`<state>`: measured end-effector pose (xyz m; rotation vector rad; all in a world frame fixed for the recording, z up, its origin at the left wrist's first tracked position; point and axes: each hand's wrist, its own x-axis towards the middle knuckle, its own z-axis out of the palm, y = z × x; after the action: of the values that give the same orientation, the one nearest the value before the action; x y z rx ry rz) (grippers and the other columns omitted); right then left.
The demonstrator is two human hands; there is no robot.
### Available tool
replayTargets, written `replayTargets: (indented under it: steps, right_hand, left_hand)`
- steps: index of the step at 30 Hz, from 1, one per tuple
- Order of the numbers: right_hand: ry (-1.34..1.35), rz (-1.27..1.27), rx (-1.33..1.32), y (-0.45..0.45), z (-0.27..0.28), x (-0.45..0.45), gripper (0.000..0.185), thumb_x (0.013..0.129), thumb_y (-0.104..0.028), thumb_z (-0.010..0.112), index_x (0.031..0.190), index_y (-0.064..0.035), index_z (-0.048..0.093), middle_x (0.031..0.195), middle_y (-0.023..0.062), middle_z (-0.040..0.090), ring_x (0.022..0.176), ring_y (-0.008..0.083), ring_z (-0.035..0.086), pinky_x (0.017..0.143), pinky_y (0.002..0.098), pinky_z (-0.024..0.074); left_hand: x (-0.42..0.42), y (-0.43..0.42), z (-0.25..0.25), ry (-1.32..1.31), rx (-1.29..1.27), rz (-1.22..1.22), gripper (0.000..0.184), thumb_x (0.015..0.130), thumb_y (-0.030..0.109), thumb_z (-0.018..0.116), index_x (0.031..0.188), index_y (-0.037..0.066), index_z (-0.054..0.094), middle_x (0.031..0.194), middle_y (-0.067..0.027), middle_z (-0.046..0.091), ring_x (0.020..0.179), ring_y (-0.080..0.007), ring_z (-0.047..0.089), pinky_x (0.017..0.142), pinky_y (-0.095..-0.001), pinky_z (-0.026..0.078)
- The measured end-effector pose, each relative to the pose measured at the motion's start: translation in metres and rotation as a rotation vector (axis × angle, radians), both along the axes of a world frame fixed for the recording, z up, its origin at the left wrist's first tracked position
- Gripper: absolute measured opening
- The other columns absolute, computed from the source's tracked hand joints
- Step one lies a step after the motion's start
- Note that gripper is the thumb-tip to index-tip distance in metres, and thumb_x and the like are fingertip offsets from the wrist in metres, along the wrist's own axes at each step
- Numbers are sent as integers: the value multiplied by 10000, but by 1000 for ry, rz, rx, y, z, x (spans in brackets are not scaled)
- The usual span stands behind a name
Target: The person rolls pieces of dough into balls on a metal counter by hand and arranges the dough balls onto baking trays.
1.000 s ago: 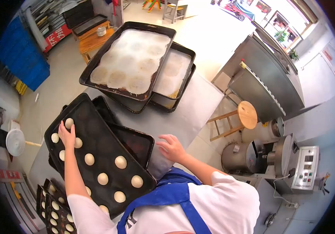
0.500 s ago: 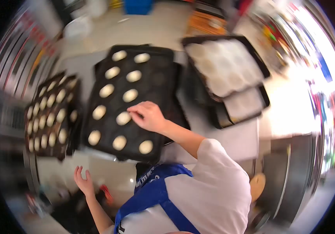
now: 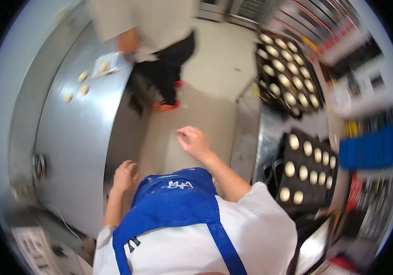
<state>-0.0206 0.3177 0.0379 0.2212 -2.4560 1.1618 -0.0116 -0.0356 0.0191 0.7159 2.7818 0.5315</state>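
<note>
My left hand (image 3: 124,175) is near the edge of the steel table (image 3: 79,137), its fingers apart and nothing in it. In front of the blue apron (image 3: 173,197), my right hand (image 3: 193,142) hangs over the floor, empty, with its fingers slightly curled and apart. Several pale dough balls sit in rows on a black tray (image 3: 302,181) to the right of that hand. Farther back, another dark tray (image 3: 276,101) carries several more dough balls. On the steel table lie a few small dough pieces (image 3: 84,89).
A co-worker (image 3: 148,23) in a light top and dark trousers stands at the far end of the steel table, one hand by a white packet (image 3: 114,68). Tiled floor (image 3: 210,110) runs between the tables. Blue crates (image 3: 370,147) are at the right.
The view has swung round from the dough trays to the steel table and co-worker. My right hand has left the dough ball on the tray; both hands are now over the gap between the tables.
</note>
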Motion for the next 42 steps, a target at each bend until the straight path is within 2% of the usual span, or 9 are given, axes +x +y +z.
replayTargets:
  steps: [11, 21, 27, 31, 33, 35, 37, 40, 42]
  right_hand:
    - [-154, 887, 187, -270, -28, -189, 434, 825, -242, 738, 1225, -92, 658, 1233, 168, 629, 1144, 359, 600, 983, 460, 487]
    - [-65, 490, 452, -400, -87, -484, 594, 824, -227, 759, 1368, -108, 553, 1423, 199, 460, 1238, 438, 485, 991, 526, 494]
    - [50, 777, 656, -416, -112, -498, 140, 841, -36, 567, 966, -17, 628, 1075, 169, 581, 1000, 357, 569, 780, 411, 571]
    - [75, 1142, 429, -394, -88, -471, 226, 815, -44, 601, 1039, -47, 630, 1130, 144, 578, 1041, 362, 572, 775, 420, 573]
    - [-96, 1118, 199, -396, -43, -431, 527, 799, -65, 682, 1313, -90, 566, 1231, 203, 552, 1138, 415, 546, 925, 482, 515]
    - [-446, 1215, 54, -397, -23, -392, 818, 768, -294, 805, 1473, -92, 443, 1290, 237, 528, 1214, 438, 494, 1069, 516, 400]
    - [-785, 1418, -79, -395, -15, -385, 967, 762, -468, 827, 1542, -147, 352, 1453, 240, 457, 1388, 497, 363, 1150, 631, 273]
    - [-722, 1607, 826, -411, 27, -428, 828, 759, -562, 760, 1482, -263, 489, 1613, 121, 369, 1501, 585, 13, 1065, 849, -3]
    - [-543, 1209, 696, -419, -4, -480, 773, 754, -543, 749, 1431, -230, 550, 1524, 175, 472, 1464, 509, 260, 1132, 757, 161]
  left_hand:
    - [75, -151, -14, -205, -23, 828, 458, 814, 198, 786, 1226, 60, 644, 1209, -174, 660, 1131, -378, 627, 948, -468, 515]
    - [-66, -97, -5, -263, 282, 1179, 430, 871, 251, 737, 1254, 76, 646, 1249, -153, 668, 1167, -340, 630, 989, -436, 504]
    - [-197, -106, 10, -211, 463, 1184, 401, 922, 255, 713, 1262, 55, 642, 1200, -150, 698, 1088, -299, 678, 933, -401, 535]
    - [-251, -106, -12, -415, 1323, 1393, 450, 1018, 292, 595, 1399, 61, 531, 1344, -132, 616, 1212, -279, 609, 1024, -439, 489]
    - [-266, -112, -14, -462, 1537, 1496, 465, 1055, 323, 530, 1437, 62, 486, 1402, -131, 567, 1270, -287, 569, 1071, -459, 461]
    - [-274, -117, -29, -394, 2284, 1520, 549, 1075, 464, 393, 1469, 86, 452, 1418, -119, 571, 1282, -274, 569, 1079, -450, 457]
    - [-264, -124, -37, -455, 2365, 1399, 594, 1071, 538, 321, 1419, 88, 490, 1379, -109, 599, 1249, -286, 598, 1037, -442, 494]
    - [-235, -118, -65, -629, 2051, 1547, 500, 1056, 506, 396, 1328, 114, 544, 1145, -56, 678, 983, -216, 672, 779, -424, 584]
    - [-211, -117, -61, -617, 2012, 1642, 472, 1042, 502, 449, 1348, 155, 543, 1155, -52, 674, 1011, -224, 659, 827, -446, 568]
